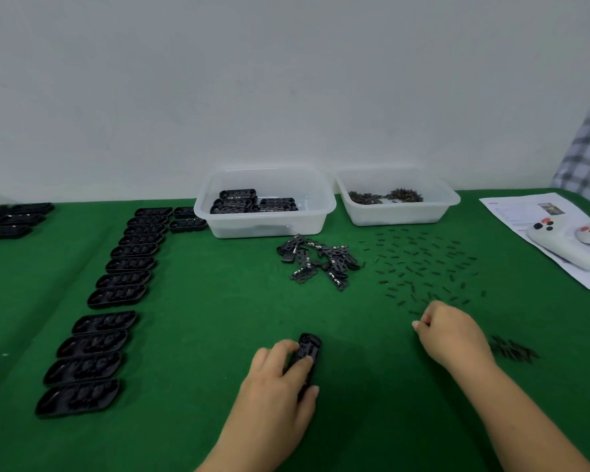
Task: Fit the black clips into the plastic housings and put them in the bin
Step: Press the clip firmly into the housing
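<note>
I see a green table (191, 335) under a white wall (286, 80); two tubs (266, 216) stand behind scattered clips (423, 264). My left hand (280, 373) grips a housing (309, 352); my right hand (447, 332) curls, contents hidden

Nothing legible from here; the printed sheet (511, 212) at the table's right edge carries lines too blurred to read.

Bare green table (198, 335) centre — scattered pins (423, 264), probably loose, crowd right.
</note>
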